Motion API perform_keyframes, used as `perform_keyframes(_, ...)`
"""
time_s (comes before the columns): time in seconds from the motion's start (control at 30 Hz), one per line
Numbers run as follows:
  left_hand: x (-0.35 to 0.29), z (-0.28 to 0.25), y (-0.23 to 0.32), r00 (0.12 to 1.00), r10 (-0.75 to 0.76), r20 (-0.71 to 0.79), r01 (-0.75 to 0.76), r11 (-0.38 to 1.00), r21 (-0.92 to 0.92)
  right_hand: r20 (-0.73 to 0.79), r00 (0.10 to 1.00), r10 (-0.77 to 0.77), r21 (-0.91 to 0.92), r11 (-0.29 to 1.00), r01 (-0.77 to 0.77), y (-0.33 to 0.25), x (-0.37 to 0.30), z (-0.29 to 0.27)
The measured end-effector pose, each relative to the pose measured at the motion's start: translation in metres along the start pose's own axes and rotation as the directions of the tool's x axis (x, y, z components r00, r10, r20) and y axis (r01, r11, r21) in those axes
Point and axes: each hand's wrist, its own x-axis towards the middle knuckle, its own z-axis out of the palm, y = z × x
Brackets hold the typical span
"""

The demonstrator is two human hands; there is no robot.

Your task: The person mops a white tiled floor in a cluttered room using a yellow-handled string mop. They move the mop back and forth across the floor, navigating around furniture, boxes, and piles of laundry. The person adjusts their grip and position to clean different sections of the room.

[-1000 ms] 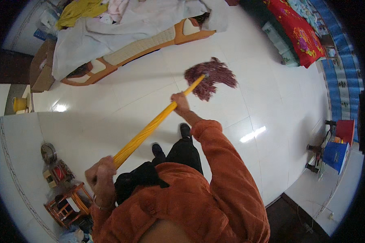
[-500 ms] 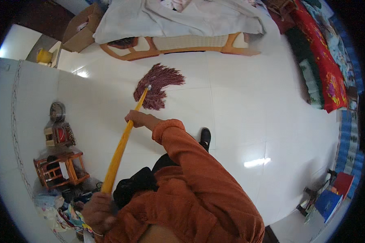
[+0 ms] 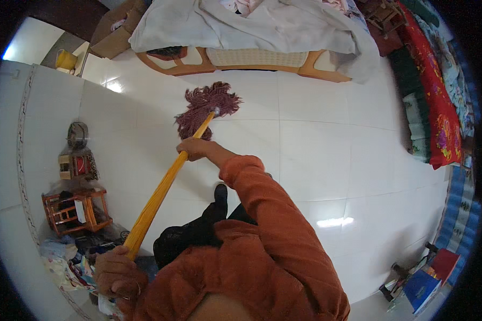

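Observation:
A mop with a long yellow handle slants from the lower left up toward the middle of the floor. Its maroon string head lies spread on the white tiles. My left hand is wrapped around the handle's top end. Farther down the pole, close to the strings, my right hand grips it with the arm stretched forward. My fingers are closed on the handle at both places.
Beyond the mop stands a wooden bed end draped with a white sheet. Along the left are a small wooden rack, bags and a cardboard box. A red floral cloth hangs at the right, above a blue box.
The mop's top end has shifted left and its lower end right, so the handle leans more. The strings have swung round and bunched toward the left. One foot has come forward.

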Motion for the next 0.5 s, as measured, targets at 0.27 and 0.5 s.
perform_keyframes(0.27,0.057,0.016,0.004,0.960,0.120,0.252,-0.070,0.978,-0.196,-0.303,0.947,0.110,-0.083,0.987,-0.141,-0.021,-0.133,-0.072)
perform_keyframes(0.5,0.083,0.085,-0.020,0.994,0.072,0.084,-0.018,0.853,-0.521,-0.527,0.828,0.191,-0.143,0.941,-0.308,-0.020,-0.242,-0.109)
